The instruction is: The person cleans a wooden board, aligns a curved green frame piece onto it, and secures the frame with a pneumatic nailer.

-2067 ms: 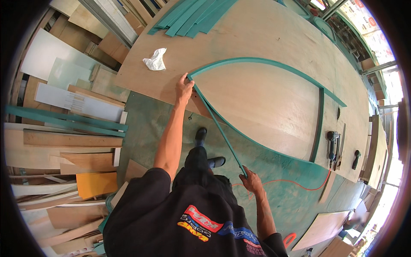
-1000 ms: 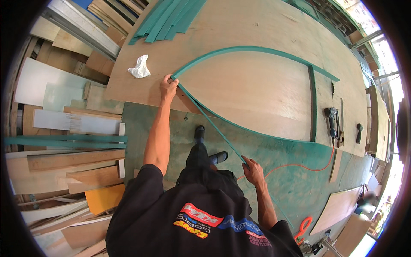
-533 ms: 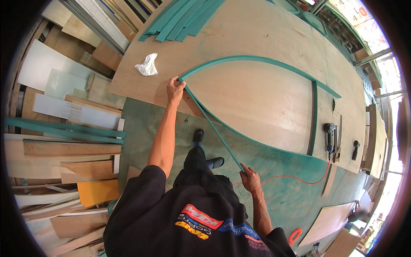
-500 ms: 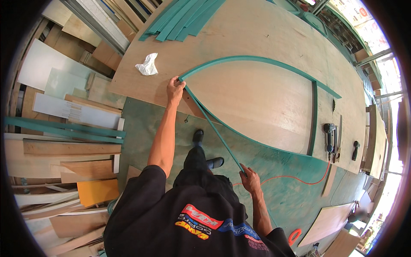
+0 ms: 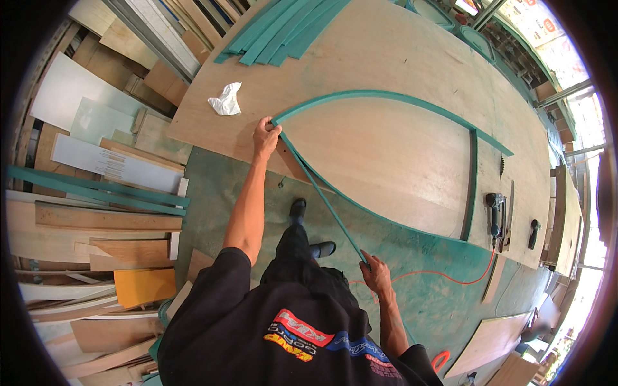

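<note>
My left hand (image 5: 263, 137) is closed at the near-left corner of a green frame (image 5: 386, 96), pinching the end of a long thin green strip (image 5: 329, 202) against it. From there the strip runs off the table's edge toward me, and my right hand (image 5: 377, 275) is wrapped round it farther down. The frame lies on the plywood tabletop as two bowed sides meeting in a point at my left hand. A straight green crosspiece (image 5: 472, 186) joins the sides at the right, and the far side sticks out past it.
Several loose green strips (image 5: 283, 32) and a crumpled white piece (image 5: 225, 100) lie on the plywood tabletop (image 5: 360, 58). At its right are a black power tool (image 5: 494, 212) with an orange hose (image 5: 450, 280) and a handsaw (image 5: 509, 222). Stacked boards (image 5: 109, 212) fill the left side.
The view has shifted slightly. Both hands keep their grip on the strip, with hardly any movement.
</note>
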`<action>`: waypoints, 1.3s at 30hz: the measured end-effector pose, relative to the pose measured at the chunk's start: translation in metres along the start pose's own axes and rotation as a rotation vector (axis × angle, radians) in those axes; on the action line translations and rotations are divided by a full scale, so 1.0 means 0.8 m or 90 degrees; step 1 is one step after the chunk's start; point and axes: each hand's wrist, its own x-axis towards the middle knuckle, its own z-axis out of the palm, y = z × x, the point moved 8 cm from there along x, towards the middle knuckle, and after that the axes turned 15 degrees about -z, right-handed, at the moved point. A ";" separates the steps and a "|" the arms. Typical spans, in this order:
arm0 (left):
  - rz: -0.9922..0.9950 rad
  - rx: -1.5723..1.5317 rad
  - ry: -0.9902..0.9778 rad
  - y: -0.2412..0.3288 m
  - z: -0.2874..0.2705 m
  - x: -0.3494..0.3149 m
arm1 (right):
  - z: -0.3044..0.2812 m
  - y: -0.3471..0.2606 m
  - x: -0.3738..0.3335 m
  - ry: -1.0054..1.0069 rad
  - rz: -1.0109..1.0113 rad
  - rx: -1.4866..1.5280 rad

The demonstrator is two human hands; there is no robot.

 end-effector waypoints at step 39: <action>-0.064 0.073 0.046 -0.013 0.016 0.035 | 0.018 0.103 -0.136 0.007 0.274 0.092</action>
